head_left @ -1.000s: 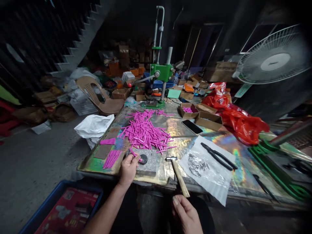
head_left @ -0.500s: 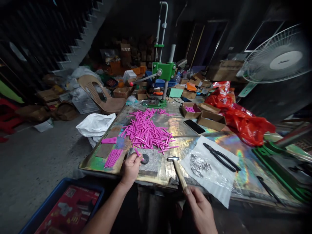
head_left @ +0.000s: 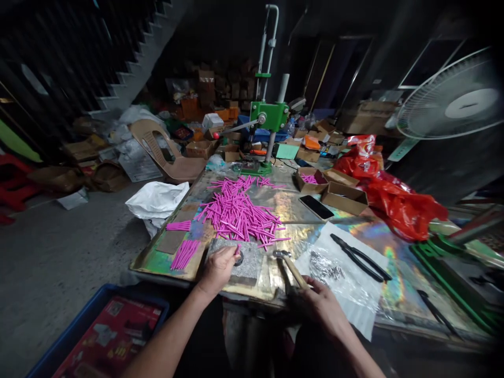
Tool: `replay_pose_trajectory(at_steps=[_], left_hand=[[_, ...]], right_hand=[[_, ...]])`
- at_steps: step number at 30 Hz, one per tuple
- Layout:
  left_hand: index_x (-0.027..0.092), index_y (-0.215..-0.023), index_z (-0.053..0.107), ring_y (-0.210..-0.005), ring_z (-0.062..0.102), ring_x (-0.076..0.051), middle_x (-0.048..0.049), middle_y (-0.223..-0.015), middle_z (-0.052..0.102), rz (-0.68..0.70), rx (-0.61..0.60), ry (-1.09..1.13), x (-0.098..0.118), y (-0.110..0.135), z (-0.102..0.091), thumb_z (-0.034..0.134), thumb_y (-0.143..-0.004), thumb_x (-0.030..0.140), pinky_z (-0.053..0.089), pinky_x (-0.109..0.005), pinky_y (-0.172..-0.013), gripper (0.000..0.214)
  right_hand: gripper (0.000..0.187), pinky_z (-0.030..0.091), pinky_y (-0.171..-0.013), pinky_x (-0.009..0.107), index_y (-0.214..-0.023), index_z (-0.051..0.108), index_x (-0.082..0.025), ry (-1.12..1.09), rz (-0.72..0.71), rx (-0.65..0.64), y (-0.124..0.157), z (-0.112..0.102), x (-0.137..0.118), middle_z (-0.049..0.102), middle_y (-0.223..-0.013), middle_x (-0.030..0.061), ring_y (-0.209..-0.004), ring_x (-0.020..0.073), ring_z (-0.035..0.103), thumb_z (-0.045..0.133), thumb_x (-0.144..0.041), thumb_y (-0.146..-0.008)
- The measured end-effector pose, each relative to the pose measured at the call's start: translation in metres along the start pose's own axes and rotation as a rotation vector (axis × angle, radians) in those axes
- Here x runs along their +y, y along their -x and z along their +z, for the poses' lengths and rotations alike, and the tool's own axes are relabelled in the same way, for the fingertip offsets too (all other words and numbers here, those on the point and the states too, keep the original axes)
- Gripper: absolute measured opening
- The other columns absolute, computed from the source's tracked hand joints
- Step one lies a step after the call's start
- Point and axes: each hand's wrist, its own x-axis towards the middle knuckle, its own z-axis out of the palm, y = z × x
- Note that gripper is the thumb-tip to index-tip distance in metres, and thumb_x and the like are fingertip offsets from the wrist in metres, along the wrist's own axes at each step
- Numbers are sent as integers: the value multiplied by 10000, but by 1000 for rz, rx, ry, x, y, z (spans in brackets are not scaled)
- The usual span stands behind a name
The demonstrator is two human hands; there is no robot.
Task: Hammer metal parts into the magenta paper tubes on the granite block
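My left hand (head_left: 219, 266) is closed on a pink stick (head_left: 238, 249), standing it nearly upright at a round black block (head_left: 239, 258). That block rests on a grey stone slab (head_left: 249, 273) at the table's front. In my right hand (head_left: 318, 300) is the wooden handle of a small hammer (head_left: 293, 269); its metal head hangs over the table, right of the slab. A large heap of pink sticks (head_left: 242, 212) lies behind the slab. To the left, a neat row of pink sticks (head_left: 185, 254) and a smaller bundle (head_left: 178, 226) lie on the table.
Black-handled pliers (head_left: 360, 257) and a clear bag of small metal pieces (head_left: 326, 266) lie on a white sheet (head_left: 364, 310). Behind are a phone (head_left: 316, 207), cardboard boxes (head_left: 344, 198) and a green press (head_left: 270, 115). Red plastic bags (head_left: 405, 210) and a fan (head_left: 452, 100) stand right.
The pink stick in my left hand has gone from tilted to nearly upright at the black block. My right hand has risen and moved forward with the hammer, whose handle now lies flatter.
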Motion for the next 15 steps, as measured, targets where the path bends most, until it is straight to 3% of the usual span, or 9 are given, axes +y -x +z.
replay_pose_trajectory(at_steps=[2, 4, 7, 9, 12, 14, 15], left_hand=[[161, -663, 555, -603, 551, -123, -15, -616, 567, 16, 10, -12, 0, 0, 0, 410, -797, 147, 420, -212, -576, 198], [157, -666, 564, -592, 554, -125, -18, -613, 574, 30, 18, -24, 0, 0, 0, 410, -796, 139, 418, -214, -569, 202], [162, -664, 571, -587, 558, -127, -17, -602, 580, 39, 16, -51, 0, 0, 0, 397, -798, 124, 418, -218, -561, 223], [166, -654, 570, -595, 561, -130, -18, -599, 582, 38, 15, -70, 0, 0, 1, 393, -802, 120, 420, -220, -562, 236], [160, -623, 561, -575, 555, -133, -24, -577, 574, 54, 32, -75, -1, 1, 3, 397, -798, 115, 421, -224, -554, 244], [159, -623, 561, -558, 547, -130, -20, -567, 568, 74, 53, -65, -1, 1, 3, 397, -793, 105, 420, -222, -544, 242], [160, -626, 561, -547, 540, -126, -17, -564, 564, 78, 61, -61, 0, 1, 3, 398, -791, 101, 416, -218, -536, 239]], right_hand=[[214, 339, -423, 203, -848, 464, -192, -237, -11, -86, 8, 0, -16, 478, -533, -72, -414, 103, 464, 555, -269, -671], [235, 352, -409, 184, -817, 447, -199, -325, -25, -153, 17, 2, -32, 519, -611, -60, -445, 95, 498, 601, -253, -647], [221, 317, -336, 161, -806, 442, -210, -271, -54, -264, 29, 8, -50, 545, -657, -55, -388, 72, 474, 610, -264, -673], [218, 355, -346, 163, -877, 478, -215, -162, -174, -245, 32, 12, -59, 570, -659, -46, -407, 81, 500, 593, -308, -717], [354, 506, -671, 242, -1086, 517, -203, 102, -435, -164, 33, 14, -72, 651, -955, 54, -838, 187, 622, 553, -344, -763], [399, 439, -875, 303, -1172, 511, -177, 305, -566, -188, 35, 13, -85, 592, -1150, 89, -1075, 222, 524, 506, -324, -800], [404, 427, -895, 310, -1199, 500, -171, 386, -625, -203, 37, 11, -93, 573, -1181, 91, -1101, 221, 504, 476, -310, -820]])
